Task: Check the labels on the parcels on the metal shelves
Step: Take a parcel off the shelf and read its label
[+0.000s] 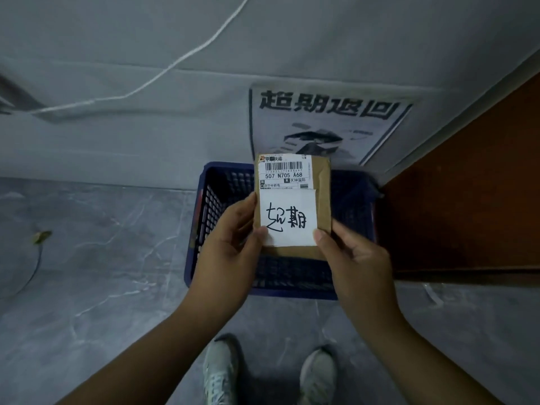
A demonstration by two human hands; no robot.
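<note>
I hold a small brown cardboard parcel [323, 194] upright in front of me, above a dark blue plastic basket [204, 206]. A printed shipping label [283, 171] with a barcode covers its upper part. Below it sits a white paper note [287, 219] with handwritten black characters. My left hand [230, 244] grips the parcel's left edge, thumb pressing on the note's lower left corner. My right hand [353, 258] grips the right edge, thumb at the note's lower right corner. No metal shelves are in view.
The basket stands on a grey marbled floor [102, 258] against a grey wall. A printed sign [327, 124] with large black characters hangs on the wall behind it. A brown wooden panel [467, 200] lies to the right. A white cord [175, 62] runs along the wall. My shoes [222, 372] show below.
</note>
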